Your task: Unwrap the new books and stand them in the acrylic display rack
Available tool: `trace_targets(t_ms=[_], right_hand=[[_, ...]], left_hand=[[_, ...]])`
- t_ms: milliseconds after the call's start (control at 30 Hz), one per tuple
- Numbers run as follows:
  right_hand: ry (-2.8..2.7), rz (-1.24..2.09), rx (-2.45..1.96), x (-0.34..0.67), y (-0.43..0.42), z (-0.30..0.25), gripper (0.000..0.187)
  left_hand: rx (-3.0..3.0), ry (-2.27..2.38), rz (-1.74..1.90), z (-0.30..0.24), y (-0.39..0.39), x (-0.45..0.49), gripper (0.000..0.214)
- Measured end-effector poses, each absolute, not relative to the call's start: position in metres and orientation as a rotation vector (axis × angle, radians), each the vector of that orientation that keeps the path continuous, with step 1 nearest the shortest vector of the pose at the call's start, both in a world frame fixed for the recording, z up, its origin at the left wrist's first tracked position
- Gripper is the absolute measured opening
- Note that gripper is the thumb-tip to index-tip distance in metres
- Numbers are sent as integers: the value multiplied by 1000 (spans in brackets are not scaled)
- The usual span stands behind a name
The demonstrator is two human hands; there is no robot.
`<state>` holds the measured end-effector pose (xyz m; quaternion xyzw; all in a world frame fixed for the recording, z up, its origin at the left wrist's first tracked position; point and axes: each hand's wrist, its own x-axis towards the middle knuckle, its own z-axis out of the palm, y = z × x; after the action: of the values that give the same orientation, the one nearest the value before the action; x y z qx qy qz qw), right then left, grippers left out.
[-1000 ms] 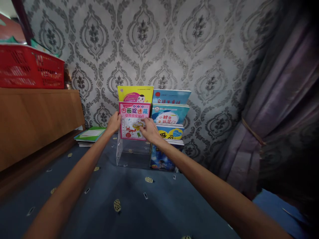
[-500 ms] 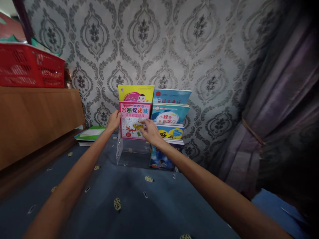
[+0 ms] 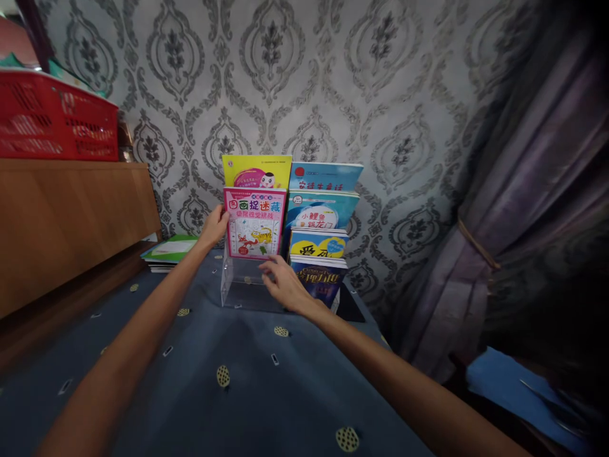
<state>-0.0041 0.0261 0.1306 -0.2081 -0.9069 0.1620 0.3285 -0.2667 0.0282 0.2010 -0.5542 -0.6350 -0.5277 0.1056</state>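
Observation:
A pink picture book (image 3: 253, 223) stands in the left column of a clear acrylic tiered rack (image 3: 238, 289), in front of a yellow book (image 3: 254, 170). My left hand (image 3: 216, 225) is closed at the pink book's left edge, its fingertips partly hidden there. Just below that book's lower right corner is my right hand (image 3: 287, 285), fingers apart and holding nothing, over the front tier. Beside it, the right column holds a dark blue book (image 3: 323, 279), a yellow-and-blue book (image 3: 318, 245), a teal book (image 3: 323, 209) and a blue book (image 3: 328, 176).
Several thin books lie in a green-topped stack (image 3: 171, 249) on the left. A wooden cabinet (image 3: 71, 222) carries a red plastic basket (image 3: 57, 120). Patterned wallpaper rises behind the rack, and a tied grey curtain (image 3: 457, 273) hangs at the right.
My right hand has moved down from the pink book's cover to below its bottom edge. My left hand stays at the left edge. The view has shifted slightly.

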Motion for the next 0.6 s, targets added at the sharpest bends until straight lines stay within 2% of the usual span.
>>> trace_targets(t_ms=[600], right_hand=[[-2398, 682, -651, 32, 1, 58, 29]], left_hand=[[-1793, -1793, -1685, 187, 16, -273, 28]])
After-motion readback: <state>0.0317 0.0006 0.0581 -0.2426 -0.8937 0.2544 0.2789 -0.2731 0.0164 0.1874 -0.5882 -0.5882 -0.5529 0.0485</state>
